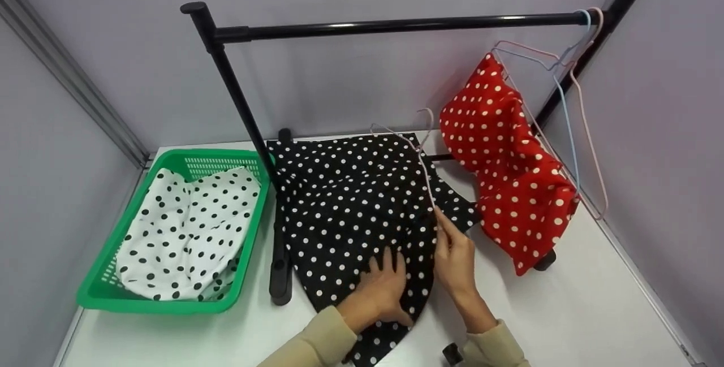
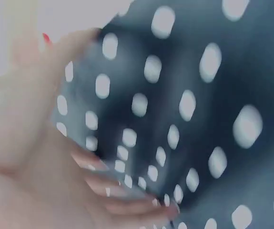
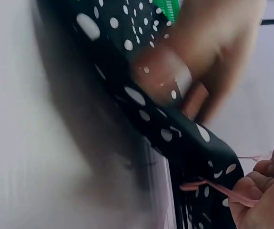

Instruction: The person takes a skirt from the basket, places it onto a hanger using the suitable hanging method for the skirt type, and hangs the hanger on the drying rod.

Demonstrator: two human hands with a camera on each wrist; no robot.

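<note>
A black cloth with white dots (image 1: 339,203) is spread over the table under the rack. My left hand (image 1: 382,290) lies on its lower part, fingers spread and fairly straight; the left wrist view shows the same hand (image 2: 55,157) against the dotted fabric. My right hand (image 1: 457,257), at the cloth's right side, pinches the lower end of a pink wire hanger (image 1: 425,177). In the right wrist view the pink hanger (image 3: 232,194) passes between thumb and fingers, beside the cloth's edge. Its hook points toward the back wall, and part of the hanger is hidden by the cloth.
A black rack (image 1: 396,26) spans the table. At its right end hang a blue hanger (image 1: 567,118), another pink hanger (image 1: 588,129) and a red dotted cloth (image 1: 509,169). On the left stands a green basket (image 1: 164,306) holding a white cloth with black dots (image 1: 189,231).
</note>
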